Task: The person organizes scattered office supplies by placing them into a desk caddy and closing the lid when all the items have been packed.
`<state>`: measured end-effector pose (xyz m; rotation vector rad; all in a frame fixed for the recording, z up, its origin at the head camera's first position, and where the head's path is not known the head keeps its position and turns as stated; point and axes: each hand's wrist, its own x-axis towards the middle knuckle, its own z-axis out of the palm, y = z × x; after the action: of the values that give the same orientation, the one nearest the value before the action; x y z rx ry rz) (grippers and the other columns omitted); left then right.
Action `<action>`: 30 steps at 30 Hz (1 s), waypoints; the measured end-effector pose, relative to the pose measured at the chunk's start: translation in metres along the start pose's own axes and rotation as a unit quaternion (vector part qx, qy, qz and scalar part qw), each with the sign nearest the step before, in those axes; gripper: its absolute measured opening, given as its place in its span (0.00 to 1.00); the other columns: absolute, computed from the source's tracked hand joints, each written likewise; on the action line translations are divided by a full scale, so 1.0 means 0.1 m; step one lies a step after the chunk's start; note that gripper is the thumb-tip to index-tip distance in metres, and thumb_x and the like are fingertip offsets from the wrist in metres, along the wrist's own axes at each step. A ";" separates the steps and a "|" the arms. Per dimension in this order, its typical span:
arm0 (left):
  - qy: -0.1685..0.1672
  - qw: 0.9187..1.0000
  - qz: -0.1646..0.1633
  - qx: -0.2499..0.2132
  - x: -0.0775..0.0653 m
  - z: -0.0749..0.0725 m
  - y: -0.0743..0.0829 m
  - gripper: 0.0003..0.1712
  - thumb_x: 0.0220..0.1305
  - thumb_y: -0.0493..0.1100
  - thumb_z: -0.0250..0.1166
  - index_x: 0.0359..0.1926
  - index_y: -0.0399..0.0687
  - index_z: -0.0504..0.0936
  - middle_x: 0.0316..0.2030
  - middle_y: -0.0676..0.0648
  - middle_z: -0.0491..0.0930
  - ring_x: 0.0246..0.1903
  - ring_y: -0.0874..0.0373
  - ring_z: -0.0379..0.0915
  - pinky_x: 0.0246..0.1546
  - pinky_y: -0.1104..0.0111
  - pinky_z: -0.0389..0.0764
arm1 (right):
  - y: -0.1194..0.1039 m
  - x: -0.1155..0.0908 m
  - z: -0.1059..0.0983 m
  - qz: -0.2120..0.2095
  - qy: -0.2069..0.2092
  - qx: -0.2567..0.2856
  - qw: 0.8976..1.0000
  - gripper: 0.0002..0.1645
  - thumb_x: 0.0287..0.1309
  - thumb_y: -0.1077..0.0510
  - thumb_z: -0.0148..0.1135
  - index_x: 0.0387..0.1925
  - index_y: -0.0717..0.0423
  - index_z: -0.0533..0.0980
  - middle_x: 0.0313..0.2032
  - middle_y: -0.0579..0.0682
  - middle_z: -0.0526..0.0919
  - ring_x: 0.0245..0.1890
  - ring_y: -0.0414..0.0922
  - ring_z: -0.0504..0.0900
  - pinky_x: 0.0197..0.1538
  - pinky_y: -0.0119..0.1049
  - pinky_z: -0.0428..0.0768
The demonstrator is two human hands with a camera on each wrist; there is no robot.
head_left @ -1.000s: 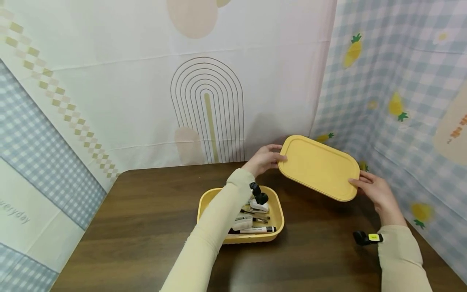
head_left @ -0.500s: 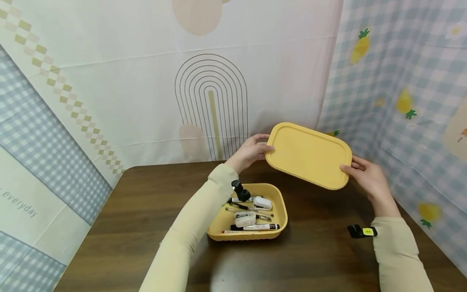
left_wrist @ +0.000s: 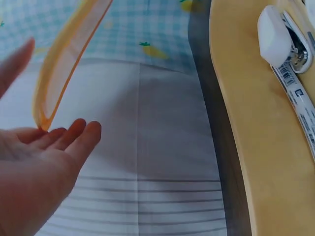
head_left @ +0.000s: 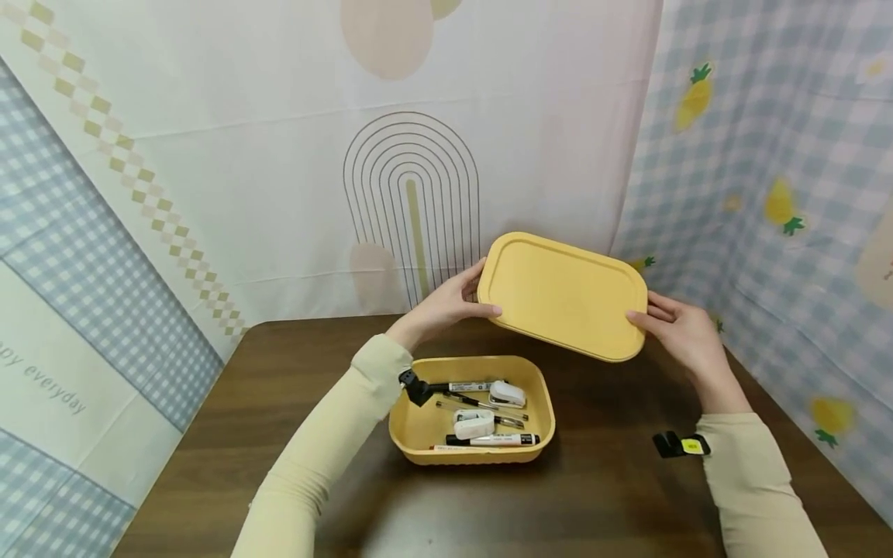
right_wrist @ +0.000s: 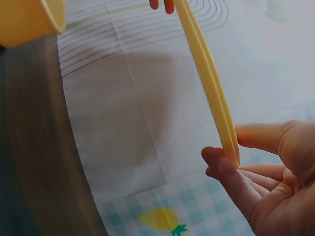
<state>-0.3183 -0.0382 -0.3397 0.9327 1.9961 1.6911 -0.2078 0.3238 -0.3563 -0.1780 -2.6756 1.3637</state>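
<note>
A yellow rounded lid [head_left: 561, 298] is held tilted in the air between both hands. My left hand [head_left: 446, 304] holds its left end, thumb in front and fingers behind. In the left wrist view, that lid's edge [left_wrist: 48, 93] lies between the thumb and fairly straight fingers. My right hand [head_left: 680, 337] pinches the right end, thumb on one face and fingers on the other. Below the lid, a yellow box [head_left: 547, 403] stands on the table. Inside it lie a white stapler [head_left: 507, 395], a small white-and-clear item [head_left: 474, 424], several pens and markers [head_left: 495, 440].
The dark wooden table [head_left: 293, 403] ends at a patterned wall cloth [head_left: 558, 139] behind. A blue checked cloth [head_left: 767, 256] with pineapples hangs along the right side. Black cameras [head_left: 416, 387] are strapped to the wrists.
Both hands have brought the lid leftward, nearer to the space above the box. The left forearm has swung left, uncovering more of the box and its contents.
</note>
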 end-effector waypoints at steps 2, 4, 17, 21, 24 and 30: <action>-0.012 1.000 0.008 0.003 -0.10 -0.06 0.03 0.60 0.60 0.35 0.72 0.81 0.56 0.41 0.77 0.49 0.54 0.68 0.53 0.66 0.63 0.61 0.72 | -0.06 0.01 0.01 -0.010 -0.007 -0.002 1.000 0.52 0.62 0.31 0.62 0.77 0.54 0.58 0.66 0.60 0.72 0.66 0.59 0.71 0.60 0.46 0.76; -0.019 0.999 0.014 0.025 -0.19 -0.13 0.05 0.62 0.59 0.35 0.74 0.81 0.62 0.41 0.78 0.52 0.49 0.68 0.50 0.65 0.63 0.59 0.72 | -0.12 0.01 0.02 -0.022 -0.011 -0.010 1.000 0.51 0.62 0.31 0.62 0.76 0.54 0.59 0.65 0.58 0.73 0.65 0.57 0.72 0.58 0.42 0.78; 0.060 0.962 0.055 0.262 -0.65 -0.22 0.04 0.66 0.54 0.58 0.78 0.81 0.58 0.42 0.80 0.53 0.41 0.77 0.61 0.40 0.74 0.57 0.51 | -0.38 -0.09 0.07 -0.074 -0.104 0.006 0.992 0.56 0.66 0.37 0.63 0.80 0.47 0.40 0.75 0.59 0.56 0.73 0.57 0.60 0.60 0.35 0.76; 0.086 0.956 0.045 0.275 -0.80 -0.23 0.03 0.66 0.52 0.63 0.77 0.81 0.60 0.43 0.79 0.56 0.43 0.77 0.60 0.40 0.74 0.53 0.49 | -0.41 -0.14 0.13 -0.097 -0.135 0.027 0.986 0.59 0.65 0.42 0.66 0.79 0.43 0.35 0.77 0.57 0.51 0.75 0.55 0.56 0.57 0.24 0.74; 0.097 0.954 0.032 0.281 -0.92 -0.23 0.03 0.66 0.52 0.66 0.76 0.81 0.62 0.43 0.79 0.57 0.44 0.77 0.58 0.40 0.74 0.51 0.50 | -0.43 -0.19 0.18 -0.110 -0.153 0.025 0.982 0.62 0.64 0.44 0.68 0.79 0.40 0.33 0.78 0.55 0.49 0.75 0.56 0.57 0.58 0.29 0.74; 0.110 0.950 0.019 0.292 -1.15 -0.24 0.00 0.65 0.53 0.64 0.76 0.81 0.61 0.45 0.79 0.52 0.47 0.77 0.57 0.42 0.73 0.51 0.51 | -0.42 -0.29 0.27 -0.134 -0.184 -0.012 0.974 0.68 0.60 0.44 0.72 0.78 0.33 0.28 0.79 0.57 0.42 0.73 0.59 0.58 0.62 0.49 0.73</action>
<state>-0.2516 -0.1340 -0.3507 0.9969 2.7249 1.2739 -0.1860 0.2734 -0.3401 0.4648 -2.8650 1.3908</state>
